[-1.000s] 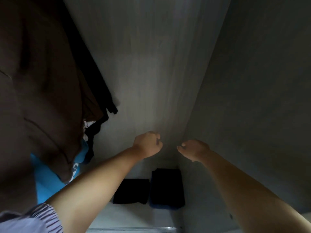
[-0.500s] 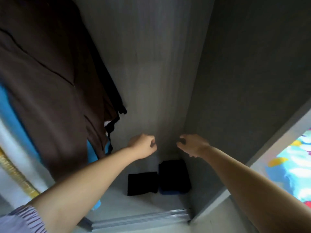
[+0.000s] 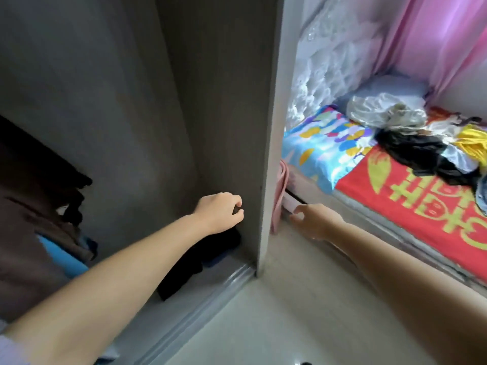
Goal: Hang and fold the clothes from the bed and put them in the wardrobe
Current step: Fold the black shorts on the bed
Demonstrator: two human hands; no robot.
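My left hand (image 3: 220,213) is inside the grey wardrobe (image 3: 266,143) with its fingers loosely curled and nothing in it. My right hand (image 3: 315,219) hangs outside the wardrobe's side panel, fingers relaxed and empty. Folded black clothes (image 3: 195,262) lie on the wardrobe floor under my left arm. Brown and black garments (image 3: 34,206) hang at the left, with a blue one (image 3: 63,259) behind them. A heap of loose clothes (image 3: 427,138), black, silver and yellow, lies on the bed (image 3: 411,206) at the right.
The wardrobe's metal sliding track (image 3: 200,306) runs along the pale floor (image 3: 276,325). A colourful pillow (image 3: 324,146) and a red cover lie on the bed. Pink fabric (image 3: 279,198) hangs between wardrobe and bed. Pink curtains (image 3: 448,40) hang at the far right.
The view has swung right from the wardrobe's inside, bringing the bed into sight. Both hands stay empty; the right hand now lies outside the wardrobe's side panel.
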